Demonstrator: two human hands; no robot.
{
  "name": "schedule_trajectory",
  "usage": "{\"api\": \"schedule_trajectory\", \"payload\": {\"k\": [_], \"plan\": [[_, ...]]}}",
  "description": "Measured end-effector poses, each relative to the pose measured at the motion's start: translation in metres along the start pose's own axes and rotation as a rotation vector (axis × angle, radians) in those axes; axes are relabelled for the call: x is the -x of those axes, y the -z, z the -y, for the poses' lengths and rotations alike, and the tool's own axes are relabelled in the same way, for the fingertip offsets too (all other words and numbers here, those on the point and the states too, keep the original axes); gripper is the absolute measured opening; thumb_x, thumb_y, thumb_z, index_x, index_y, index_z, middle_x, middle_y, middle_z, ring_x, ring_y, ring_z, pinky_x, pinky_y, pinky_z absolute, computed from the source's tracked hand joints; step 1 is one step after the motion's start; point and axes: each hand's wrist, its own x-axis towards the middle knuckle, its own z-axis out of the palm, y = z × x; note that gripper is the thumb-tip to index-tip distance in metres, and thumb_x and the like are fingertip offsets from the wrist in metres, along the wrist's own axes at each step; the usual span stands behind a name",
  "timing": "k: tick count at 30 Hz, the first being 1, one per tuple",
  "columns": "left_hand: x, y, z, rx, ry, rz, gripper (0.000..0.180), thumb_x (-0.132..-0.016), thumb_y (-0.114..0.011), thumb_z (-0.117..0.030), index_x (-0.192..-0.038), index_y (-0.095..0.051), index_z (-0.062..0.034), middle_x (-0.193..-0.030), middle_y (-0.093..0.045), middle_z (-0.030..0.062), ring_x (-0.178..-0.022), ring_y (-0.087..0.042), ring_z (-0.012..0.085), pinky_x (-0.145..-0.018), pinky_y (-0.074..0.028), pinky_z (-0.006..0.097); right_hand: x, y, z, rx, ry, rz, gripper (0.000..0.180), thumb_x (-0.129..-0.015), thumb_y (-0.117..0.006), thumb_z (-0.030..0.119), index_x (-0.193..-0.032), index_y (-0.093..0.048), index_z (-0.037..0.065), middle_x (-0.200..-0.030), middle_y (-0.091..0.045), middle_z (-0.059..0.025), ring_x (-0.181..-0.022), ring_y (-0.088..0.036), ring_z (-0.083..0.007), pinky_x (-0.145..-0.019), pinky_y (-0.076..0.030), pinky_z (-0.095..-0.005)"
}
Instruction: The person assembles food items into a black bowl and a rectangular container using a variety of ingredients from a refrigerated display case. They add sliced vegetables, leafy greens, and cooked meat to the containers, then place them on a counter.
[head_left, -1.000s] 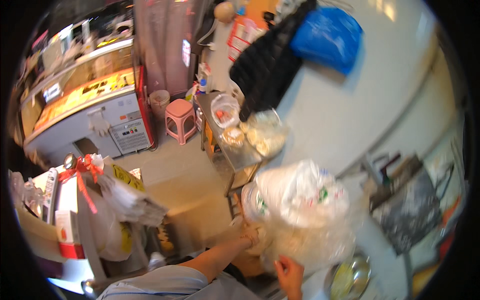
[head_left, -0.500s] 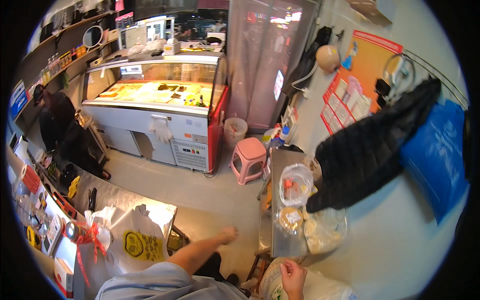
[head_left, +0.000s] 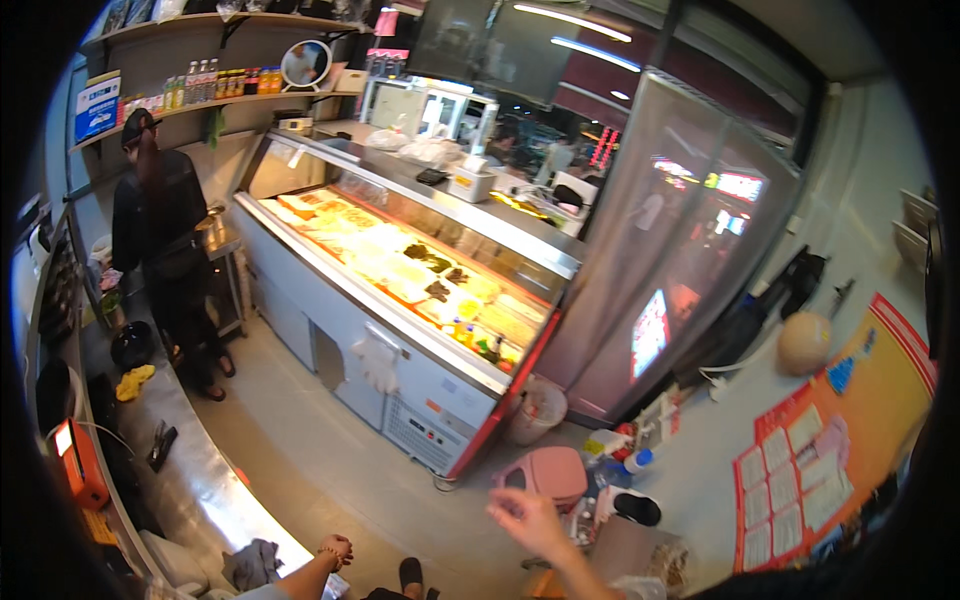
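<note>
Long, seemingly steel counter gleams near left hand.

The display case is glowing.
Glare is whitening the desk; lines are bending toward black rims.

Print too small to read — on the blue sign, white sheets, orange board

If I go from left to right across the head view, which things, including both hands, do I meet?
Orange device, yellow cloth, gray cloth, left hand, black shoe, right hand, beige round object.
</note>
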Motion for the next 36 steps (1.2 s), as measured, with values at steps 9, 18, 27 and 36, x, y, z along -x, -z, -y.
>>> {"api": "schedule_trajectory", "payload": {"k": [9, 18, 27, 36], "plan": [[-0.034, 0.111, -0.107, 0.38, -0.064, -0.15, 0.031, -0.091, -0.062, -0.01, -0.12, -0.056, -0.0035, -0.098, -0.066, 0.0186, -0.079, -0.068, 0.0298, -0.065, -0.057, 0.043, -0.483, 0.044, -0.041, -0.255, 0.263, -0.132, 0.036, -0.087, -0.074, 0.025, -0.112, -0.066, 0.0, -0.092, -0.07, -0.0059, -0.084, -0.064, -0.0108, -0.078, -0.052, -0.0275], [-0.125, 0.212, -0.141, 0.533, 0.011, -0.494, 0.028, -0.091, -0.065, -0.024, -0.115, -0.061, -0.0105, -0.085, -0.063, 0.0099, -0.07, -0.059, 0.019, -0.054, -0.049, 0.031, -0.893, 0.064, -0.086, 0.032, 0.114, -0.586, 0.091, -0.073, -0.081, 0.039, -0.143, -0.038, 0.0, -0.112, -0.067, -0.0177, -0.103, -0.064, -0.0303, -0.09, -0.05, -0.0398], [-0.142, 0.302, -0.444, 0.606, -0.361, -0.307, 0.052, -0.091, -0.064, -0.017, -0.138, -0.043, -0.01, -0.12, -0.062, 0.016, -0.107, -0.063, 0.0298, -0.089, -0.053, 0.043, -0.934, -0.079, 0.043, -0.379, 0.629, -0.781, 0.068, -0.085, -0.066, -0.002, -0.144, -0.033, 0.004, -0.127, -0.055, -0.0169, -0.106, -0.06, -0.0212, -0.088, -0.051, -0.0296], [-0.263, 0.371, -0.836, 0.369, -0.828, 0.513, 0.062, -0.095, -0.059, -0.019, -0.148, -0.031, -0.0014, -0.141, -0.049, 0.0145, -0.124, -0.053, 0.0238, -0.107, -0.042, 0.038, -0.882, -0.441, 0.134, -0.552, 0.089, 0.509, 0.091, -0.089, -0.064, -0.002, -0.153, -0.002, 0.008, -0.107, -0.068, -0.0178, -0.094, -0.067, -0.0182, -0.077, -0.055, -0.0301]]}}
